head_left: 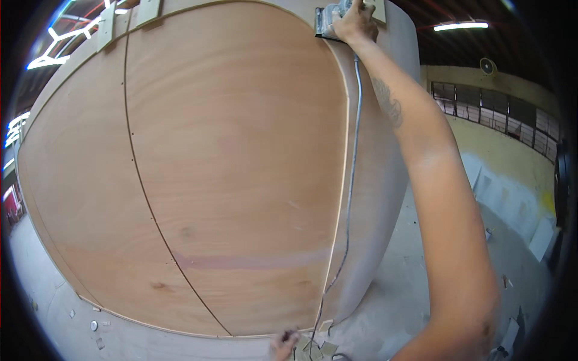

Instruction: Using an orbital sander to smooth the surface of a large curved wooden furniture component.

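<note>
At the upper right, my right hand (356,25) is closed round a grey electric sander (328,23). The sander's flat base is against the top right corner of a large wooden panel (241,138), by its raised edge strip (345,156). From the sander a grey cord (355,144) hangs down along the panel's right edge to the floor. My left hand (282,348) is low at the bottom edge, near the panel's foot and the cord. It is blurred, and a dark patch shows at its fingertips; I cannot make out whether it holds anything.
A dark seam (139,174) runs down the panel. Pale blocks (149,11) are fixed along its top edge. Small scraps (328,348) lie on the grey floor (394,301). Farther right are a wall fan (487,66), barred windows (497,114) and leaning pale boards (542,237).
</note>
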Tool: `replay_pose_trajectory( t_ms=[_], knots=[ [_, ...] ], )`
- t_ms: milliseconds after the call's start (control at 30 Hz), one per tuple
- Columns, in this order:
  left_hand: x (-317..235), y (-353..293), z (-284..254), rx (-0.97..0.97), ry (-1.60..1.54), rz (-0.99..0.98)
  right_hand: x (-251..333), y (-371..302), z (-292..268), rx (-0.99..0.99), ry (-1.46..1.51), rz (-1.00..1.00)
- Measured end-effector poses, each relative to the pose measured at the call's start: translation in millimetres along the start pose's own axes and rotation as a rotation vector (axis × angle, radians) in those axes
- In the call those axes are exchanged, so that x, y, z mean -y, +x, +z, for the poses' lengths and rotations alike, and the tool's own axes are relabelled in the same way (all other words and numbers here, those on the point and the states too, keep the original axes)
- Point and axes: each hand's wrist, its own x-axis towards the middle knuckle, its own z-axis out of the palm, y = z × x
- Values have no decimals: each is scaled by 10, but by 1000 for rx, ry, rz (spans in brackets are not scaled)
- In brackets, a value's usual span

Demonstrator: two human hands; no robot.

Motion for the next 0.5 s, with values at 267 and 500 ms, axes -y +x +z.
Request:
replay_pose_trajectory(
  t_ms=[267, 500],
  knots=[
    [-2913, 835, 70, 13, 223, 601, -579, -635, -472, 40, 88, -25],
    [-4446, 1418, 1264, 51, 383, 1059, -1155, -1353, -840, 53, 82, -132]
  ],
)
